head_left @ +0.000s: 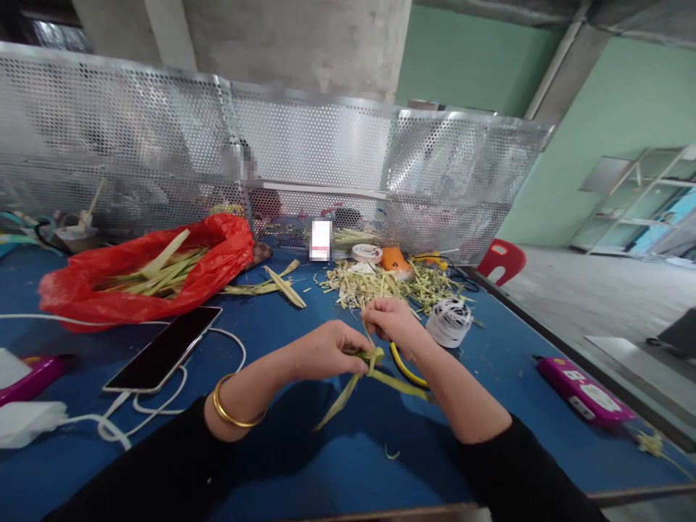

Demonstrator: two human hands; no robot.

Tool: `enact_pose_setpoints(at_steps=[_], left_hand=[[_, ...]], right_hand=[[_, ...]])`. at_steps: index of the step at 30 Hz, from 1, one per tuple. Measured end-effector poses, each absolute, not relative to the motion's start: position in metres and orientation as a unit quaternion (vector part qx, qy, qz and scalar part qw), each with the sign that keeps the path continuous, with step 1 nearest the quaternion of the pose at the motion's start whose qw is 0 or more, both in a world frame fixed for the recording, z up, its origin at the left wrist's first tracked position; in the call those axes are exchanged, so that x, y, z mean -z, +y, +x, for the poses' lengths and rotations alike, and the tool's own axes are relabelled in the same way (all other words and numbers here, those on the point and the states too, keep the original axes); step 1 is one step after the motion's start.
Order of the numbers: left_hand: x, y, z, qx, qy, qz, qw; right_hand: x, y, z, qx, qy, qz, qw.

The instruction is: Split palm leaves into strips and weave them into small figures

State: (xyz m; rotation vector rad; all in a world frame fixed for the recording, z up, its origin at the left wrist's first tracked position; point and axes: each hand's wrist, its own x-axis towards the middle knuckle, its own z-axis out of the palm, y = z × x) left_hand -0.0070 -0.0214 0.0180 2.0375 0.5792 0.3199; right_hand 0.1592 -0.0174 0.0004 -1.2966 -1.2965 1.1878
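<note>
My left hand [330,350] pinches a small knotted bundle of pale green leaf strips [374,358] above the blue table. Two loose ends hang from the knot, one down to the left, the other out to the right. My right hand [392,319] is closed just above and grips a thin leaf strip [367,330] that runs up from the knot. A yellow curved handle [405,366] lies behind my right forearm, its other end hidden. Beyond my hands spreads a pile of leaf scraps [353,286].
A red plastic bag [130,308] of long leaves stands left, near a charging phone [163,351]. White plastic strip [449,322] lies coiled at right, with a purple package [584,391] farther out. A roll of tape [367,253] and an orange packet [396,259] sit before the perforated metal screen [315,138].
</note>
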Motion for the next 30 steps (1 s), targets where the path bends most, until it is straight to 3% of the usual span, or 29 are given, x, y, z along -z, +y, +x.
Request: enact_pose_setpoints(at_steps=[11, 16, 23, 26, 30], left_hand=[[-0.006, -0.017, -0.001, -0.207, 0.351, 0.709, 0.576], [-0.005, -0.023, 0.008, -0.243, 0.426, 0.648, 0.582], [-0.008, -0.029, 0.011, -0.241, 0.411, 0.655, 0.587], [-0.008, -0.026, 0.009, -0.260, 0.418, 0.627, 0.603], [-0.008, -0.015, 0.003, -0.357, 0.437, 0.545, 0.619]], right_hand=[[-0.011, -0.025, 0.155, -0.430, -0.444, -0.459, 0.638], [-0.009, -0.032, 0.145, -0.451, -0.506, -0.401, 0.617], [-0.007, -0.035, 0.140, -0.410, -0.558, -0.366, 0.622], [-0.007, -0.036, 0.142, -0.354, -0.610, -0.367, 0.607], [-0.007, -0.034, 0.153, -0.166, -0.593, -0.467, 0.635]])
